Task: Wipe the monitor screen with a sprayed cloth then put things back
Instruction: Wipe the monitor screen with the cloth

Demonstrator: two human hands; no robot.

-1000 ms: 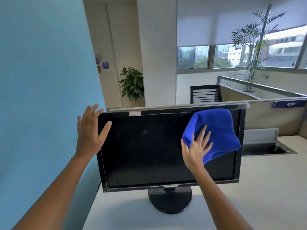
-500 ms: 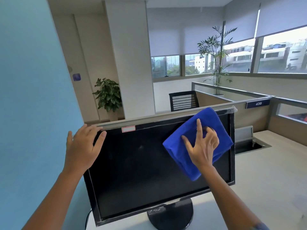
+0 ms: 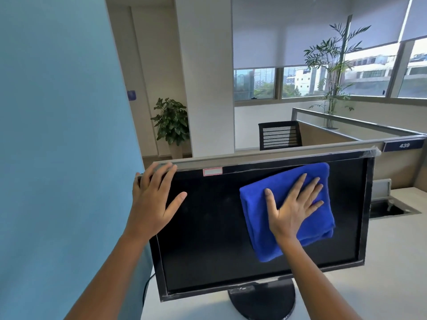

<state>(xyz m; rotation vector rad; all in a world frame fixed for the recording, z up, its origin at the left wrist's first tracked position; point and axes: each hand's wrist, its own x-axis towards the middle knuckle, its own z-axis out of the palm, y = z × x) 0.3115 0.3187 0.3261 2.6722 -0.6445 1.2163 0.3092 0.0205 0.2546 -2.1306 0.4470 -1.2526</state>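
A black monitor [image 3: 208, 239] stands on a round base on a pale desk, its dark screen facing me. A folded blue cloth [image 3: 258, 204] lies flat against the right half of the screen. My right hand [image 3: 292, 206] presses on the cloth with the palm flat and the fingers spread. My left hand [image 3: 153, 199] grips the monitor's upper left corner, fingers over the top edge and thumb on the screen. No spray bottle is in view.
A blue partition wall [image 3: 57, 135] rises close on the left. The pale desk [image 3: 392, 262] runs to the right, with a recessed cable tray [image 3: 390, 207] behind the monitor. Low cubicle dividers, a black chair [image 3: 279, 135] and potted plants stand beyond.
My right hand has flattened on the cloth and the cloth now lies spread on the screen, lower than before. My left hand has closed over the monitor's top left corner. The view shifted.
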